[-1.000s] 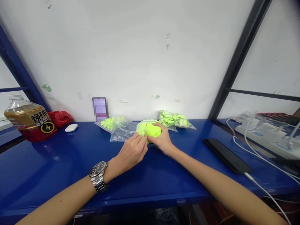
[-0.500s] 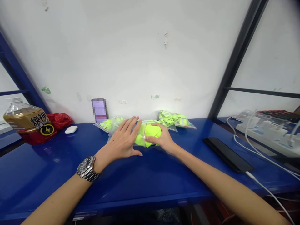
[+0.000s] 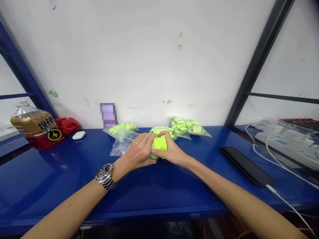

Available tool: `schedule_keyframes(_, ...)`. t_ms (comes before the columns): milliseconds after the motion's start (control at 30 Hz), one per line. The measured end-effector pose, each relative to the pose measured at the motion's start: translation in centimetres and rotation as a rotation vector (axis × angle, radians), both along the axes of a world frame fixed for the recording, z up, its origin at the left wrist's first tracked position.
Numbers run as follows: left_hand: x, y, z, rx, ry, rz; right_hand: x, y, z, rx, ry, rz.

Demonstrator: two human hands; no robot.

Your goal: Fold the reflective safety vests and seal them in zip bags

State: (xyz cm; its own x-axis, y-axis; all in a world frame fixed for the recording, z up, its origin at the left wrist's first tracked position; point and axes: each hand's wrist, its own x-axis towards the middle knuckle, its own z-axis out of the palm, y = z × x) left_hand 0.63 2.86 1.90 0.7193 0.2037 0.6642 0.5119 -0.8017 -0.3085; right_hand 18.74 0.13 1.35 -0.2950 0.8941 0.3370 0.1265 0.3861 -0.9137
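A folded neon yellow-green bundle [image 3: 160, 145] is held between both hands above the blue table [image 3: 159, 189]. My right hand [image 3: 174, 153] grips its right side, thumb in front and fingers behind. On its left side my left hand [image 3: 141, 150] is closed round the bundle and the edge of its clear bag. A clear plastic bag [image 3: 122, 141] lies on the table left of my left hand. Behind the bundle is another neon piece with pale stripes [image 3: 159, 129]. My fingertips are partly hidden.
Bagged neon bundles [image 3: 195, 127] stand by the wall, with more [image 3: 122, 127] at the left near an upright phone [image 3: 108, 114]. A bottle [image 3: 37, 127], red bag [image 3: 67, 125] and white case [image 3: 78, 135] are left; a black phone [image 3: 245, 165] with cable is right.
My left hand has moved right and closed on the bundle's left side; its fingers were spread before. The clear bag on the table is now more visible. The view has shifted slightly.
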Motion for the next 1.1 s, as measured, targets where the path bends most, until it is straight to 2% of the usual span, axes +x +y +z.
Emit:
schedule_keyframes(100, -0.6, 0.4, 0.2, 0.05, 0.002, -0.032, 1.3, 0.1, 0.8, -0.203, 0.118, 0.233)
schedule_keyframes(200, -1.0, 0.4, 0.1, 0.068, 0.034, -0.03, 2.2, 0.5, 0.6, -0.258, 0.127, 0.31)
schedule_keyframes(267, -1.0, 0.2, 0.0, 0.051, 0.08, -0.017, 2.3, 0.8, 0.0, -0.22, 0.041, 0.282)
schedule_keyframes(400, -0.5, -0.4, -0.3, 0.001, 0.137, 0.007, 1.5, 1.0, -0.9, -0.032, -0.167, 0.185)
schedule_keyframes(533, -0.1, -0.7, -0.5, -0.029, 0.165, -0.007, 0.2, 0.6, -1.1, 0.148, -0.247, 0.106)
schedule_keyframes(633, -0.1, -0.7, -0.6, -0.02, 0.171, -0.034, -0.5, 0.3, -1.2, 0.223, -0.294, 0.006)
schedule_keyframes(700, -0.2, -0.6, -0.5, -0.025, 0.143, -0.042, -0.8, 0.2, -1.2, 0.214, -0.303, -0.06)
schedule_keyframes(867, -0.9, -0.2, 0.3, 0.029, 0.011, -0.062, -0.6, -0.1, -0.4, 0.125, -0.212, -0.127)
schedule_keyframes(967, -1.5, 0.2, 0.5, 0.032, -0.006, -0.014, -0.1, -0.2, 0.1, 0.04, -0.135, -0.193)
schedule_keyframes(1033, -1.9, 0.5, 0.4, 0.022, 0.021, 0.018, 0.4, -0.2, 0.2, -0.008, -0.074, -0.119)
schedule_keyframes(1100, -2.1, 0.6, 0.3, 0.034, 0.024, 0.019, 1.0, -0.1, 0.3, -0.049, 0.0, 0.04)
